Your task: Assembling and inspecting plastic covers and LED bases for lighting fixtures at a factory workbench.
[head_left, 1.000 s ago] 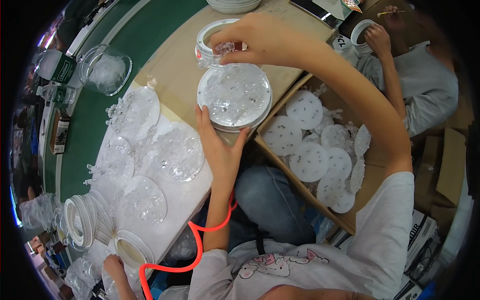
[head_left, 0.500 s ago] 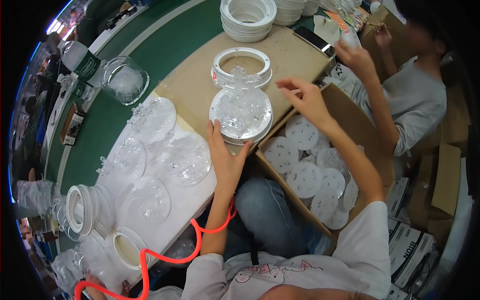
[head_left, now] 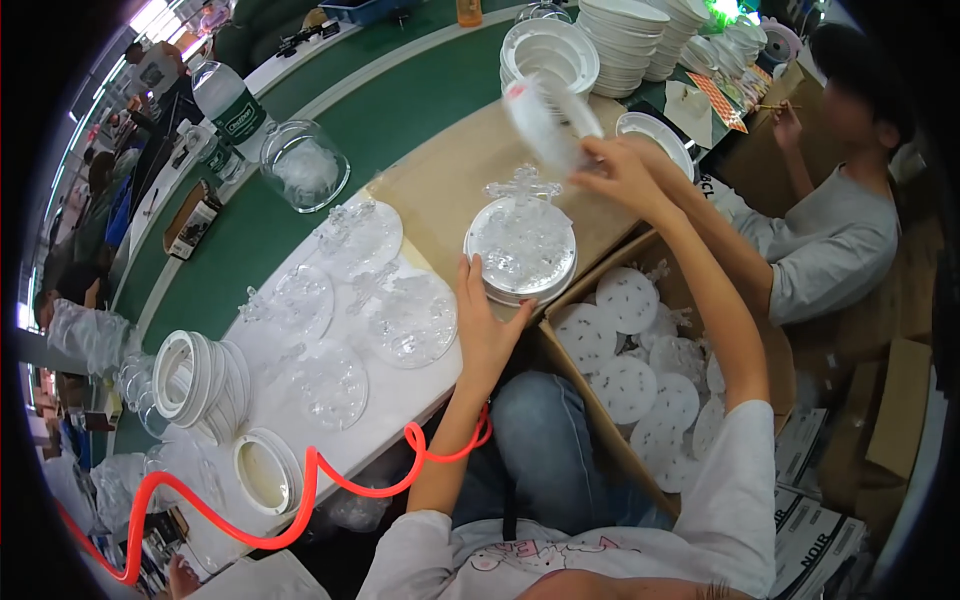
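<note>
Colourless disc [head_left: 522, 245], white discs with dark specks [head_left: 625, 390], orange-red cord [head_left: 240, 541], green tabletop [head_left: 400, 122]

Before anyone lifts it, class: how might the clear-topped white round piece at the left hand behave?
The clear-topped white round piece is probably stiff, as its rim looks round beside the left hand. Its shiny top may be slippery. The clear cross-shaped piece juts past its far edge, so could slide off if tilted.
</note>
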`<state>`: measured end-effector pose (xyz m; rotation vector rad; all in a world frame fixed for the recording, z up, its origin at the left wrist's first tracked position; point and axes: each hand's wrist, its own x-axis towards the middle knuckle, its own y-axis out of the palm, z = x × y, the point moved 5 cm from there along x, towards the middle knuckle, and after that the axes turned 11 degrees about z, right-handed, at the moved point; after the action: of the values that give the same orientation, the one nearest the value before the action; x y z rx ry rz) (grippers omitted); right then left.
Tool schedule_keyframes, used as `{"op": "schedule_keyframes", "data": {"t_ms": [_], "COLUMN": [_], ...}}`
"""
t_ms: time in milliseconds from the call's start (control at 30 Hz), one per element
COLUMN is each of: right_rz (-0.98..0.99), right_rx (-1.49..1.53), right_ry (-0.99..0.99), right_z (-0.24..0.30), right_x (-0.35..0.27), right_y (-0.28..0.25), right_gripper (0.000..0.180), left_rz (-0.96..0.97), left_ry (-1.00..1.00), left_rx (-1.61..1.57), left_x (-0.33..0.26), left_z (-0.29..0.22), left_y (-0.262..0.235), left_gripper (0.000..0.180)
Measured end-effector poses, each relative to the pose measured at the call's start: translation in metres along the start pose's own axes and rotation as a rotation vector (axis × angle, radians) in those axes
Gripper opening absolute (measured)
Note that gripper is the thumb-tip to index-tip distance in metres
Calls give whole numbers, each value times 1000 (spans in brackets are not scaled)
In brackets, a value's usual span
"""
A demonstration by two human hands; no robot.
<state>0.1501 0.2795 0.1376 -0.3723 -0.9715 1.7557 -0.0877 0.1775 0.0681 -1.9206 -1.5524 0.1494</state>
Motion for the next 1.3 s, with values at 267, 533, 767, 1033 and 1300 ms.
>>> {"op": "schedule_keyframes", "data": {"t_ms": [267,533,767,1033,1300], "right_rz": [-135,440,-160,-216,-80], "right_rx": [396,-180,-131,535,742], "right_ry": [-135,-495,-269,654,807], "right_z": [144,244,187,9,27], "right_x": [-98,-129,-107,-99,-101], "right_y": [-34,122,79,108,113], "right_gripper": [23,15,25,60,73], "left_rz": [-70,50,-43,245,219], "left_ry": [-155,36,251,493,372], "left_rx": [-294,-1217,-1547,-1550,-1589], "left_x": [-36,-111,-169,-152,-147], "left_z": [-22,-43,-14,-21,-10], "left_y": [-36,-85,-132,-126,-117], "left_gripper": [35,91,48,56,60]}}
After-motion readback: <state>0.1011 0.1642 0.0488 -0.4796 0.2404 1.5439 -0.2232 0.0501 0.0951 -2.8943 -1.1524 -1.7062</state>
